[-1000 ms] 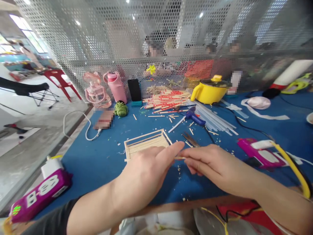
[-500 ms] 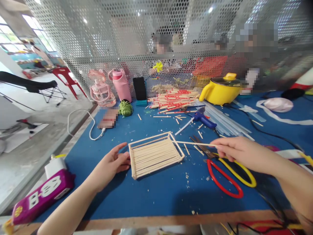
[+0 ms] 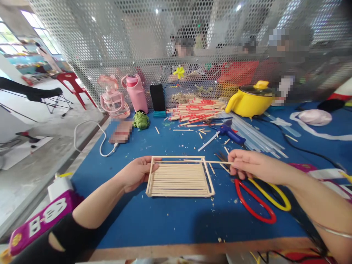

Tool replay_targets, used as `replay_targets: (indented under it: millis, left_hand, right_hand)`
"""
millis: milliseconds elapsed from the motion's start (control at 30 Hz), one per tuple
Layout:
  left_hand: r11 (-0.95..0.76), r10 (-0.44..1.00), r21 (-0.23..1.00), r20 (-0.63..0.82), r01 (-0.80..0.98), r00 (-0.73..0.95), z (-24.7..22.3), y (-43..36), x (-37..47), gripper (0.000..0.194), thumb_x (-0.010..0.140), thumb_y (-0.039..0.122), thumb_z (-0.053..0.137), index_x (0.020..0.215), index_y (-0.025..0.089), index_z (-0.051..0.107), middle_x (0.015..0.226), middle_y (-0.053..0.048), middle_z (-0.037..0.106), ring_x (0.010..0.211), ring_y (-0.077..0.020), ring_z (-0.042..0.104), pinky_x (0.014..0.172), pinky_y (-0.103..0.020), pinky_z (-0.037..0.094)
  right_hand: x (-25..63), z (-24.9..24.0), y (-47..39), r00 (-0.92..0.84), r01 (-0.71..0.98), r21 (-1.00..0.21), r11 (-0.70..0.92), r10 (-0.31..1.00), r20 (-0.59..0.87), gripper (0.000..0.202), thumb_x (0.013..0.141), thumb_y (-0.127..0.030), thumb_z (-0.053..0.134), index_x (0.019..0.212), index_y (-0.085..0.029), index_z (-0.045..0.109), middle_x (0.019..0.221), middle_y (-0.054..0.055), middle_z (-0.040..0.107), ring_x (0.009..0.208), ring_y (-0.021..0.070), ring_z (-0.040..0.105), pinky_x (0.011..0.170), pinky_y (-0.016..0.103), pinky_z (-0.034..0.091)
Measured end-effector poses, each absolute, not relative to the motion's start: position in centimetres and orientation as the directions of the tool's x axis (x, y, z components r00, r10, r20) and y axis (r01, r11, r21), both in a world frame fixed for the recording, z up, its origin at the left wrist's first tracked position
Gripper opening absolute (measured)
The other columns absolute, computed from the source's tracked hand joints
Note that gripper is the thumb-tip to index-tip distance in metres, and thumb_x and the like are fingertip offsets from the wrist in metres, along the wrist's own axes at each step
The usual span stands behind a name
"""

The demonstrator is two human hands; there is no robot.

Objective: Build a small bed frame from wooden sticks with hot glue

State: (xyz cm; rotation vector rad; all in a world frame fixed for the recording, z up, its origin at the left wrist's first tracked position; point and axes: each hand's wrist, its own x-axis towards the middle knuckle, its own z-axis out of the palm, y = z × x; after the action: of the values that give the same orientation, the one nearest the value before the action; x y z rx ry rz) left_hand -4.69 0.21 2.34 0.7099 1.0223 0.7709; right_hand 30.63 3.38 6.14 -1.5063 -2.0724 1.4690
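A small wooden stick frame point(image 3: 178, 179), with a row of sticks across its base and a raised rim, lies on the blue table. My left hand point(image 3: 140, 170) grips its left end, the thumb over the edge and fingers behind it. In my right hand point(image 3: 244, 165) a thin wooden stick point(image 3: 218, 162) is pinched between thumb and fingers. The stick points left, its far part reaching into the frame near the back rim; I cannot tell whether it touches. Scissors point(image 3: 257, 201) with one red and one yellow handle lie beneath my right hand.
Behind the frame lie a blue glue gun point(image 3: 231, 132), clear glue sticks point(image 3: 253, 137) and a pile of red-tipped sticks point(image 3: 195, 110). A yellow pot point(image 3: 250, 101), green yarn point(image 3: 141, 120) and pink bottle point(image 3: 136, 93) stand before the mesh panel point(image 3: 154, 44). A purple power strip point(image 3: 41, 223) is at left.
My left hand has closed on the frame's left end, and the frame has turned to lie squarer to me. The stick in my right hand has moved left, further into the frame.
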Motion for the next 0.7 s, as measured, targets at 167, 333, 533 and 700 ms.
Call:
replay_targets:
  millis: [167, 333, 533, 700]
  left_hand:
    - [0.547, 0.824, 0.801, -0.462, -0.244, 0.328, 2.1, 0.3, -3.5, 0.033, 0.077, 0.01, 0.062, 0.11, 0.012, 0.058, 0.093, -0.012, 0.071, 0.077, -0.0181, 0.069, 0.071, -0.027, 0.055]
    - [0.567, 0.811, 0.772, -0.461, -0.288, 0.361, 2.1, 0.1, -3.6, 0.035, 0.075, 0.008, 0.061, 0.109, 0.013, 0.061, 0.095, -0.011, 0.071, 0.077, -0.0172, 0.069, 0.069, -0.025, 0.054]
    - [0.587, 0.806, 0.732, -0.488, -0.346, 0.335, 2.1, 0.1, -3.6, 0.035, 0.074, 0.008, 0.06, 0.109, 0.012, 0.062, 0.096, -0.011, 0.071, 0.077, -0.0167, 0.068, 0.07, -0.024, 0.054]
    - [0.583, 0.808, 0.737, -0.48, -0.344, 0.341, 1.9, -0.1, -3.3, 0.031, 0.079, 0.018, 0.063, 0.11, 0.013, 0.062, 0.097, -0.011, 0.07, 0.076, -0.0159, 0.068, 0.071, -0.025, 0.053]
  right_hand:
    - [27.0, 4.6, 3.3, -0.41, 0.618, -0.785, -0.037, 0.837, -0.362, 0.019, 0.082, -0.037, 0.049, 0.08, -0.018, 0.05, 0.069, 0.002, 0.062, 0.052, 0.0098, 0.054, 0.043, 0.02, 0.034]
    - [24.9, 3.6, 3.1, -0.361, 0.614, -0.789, 0.032, 0.9, -0.245, 0.024, 0.08, -0.039, 0.054, 0.07, -0.017, 0.058, 0.062, -0.001, 0.06, 0.05, 0.0089, 0.05, 0.05, 0.022, 0.038]
    - [24.5, 3.1, 3.0, -0.301, 0.675, -0.733, 0.086, 0.939, -0.167, 0.03, 0.078, -0.045, 0.058, 0.076, -0.018, 0.07, 0.072, 0.003, 0.07, 0.067, 0.0181, 0.061, 0.06, 0.027, 0.044]
    - [24.8, 2.7, 2.9, -0.264, 0.694, -0.709, 0.128, 0.961, -0.085, 0.023, 0.077, -0.042, 0.06, 0.073, -0.023, 0.072, 0.077, 0.002, 0.073, 0.073, 0.0207, 0.065, 0.063, 0.028, 0.046]
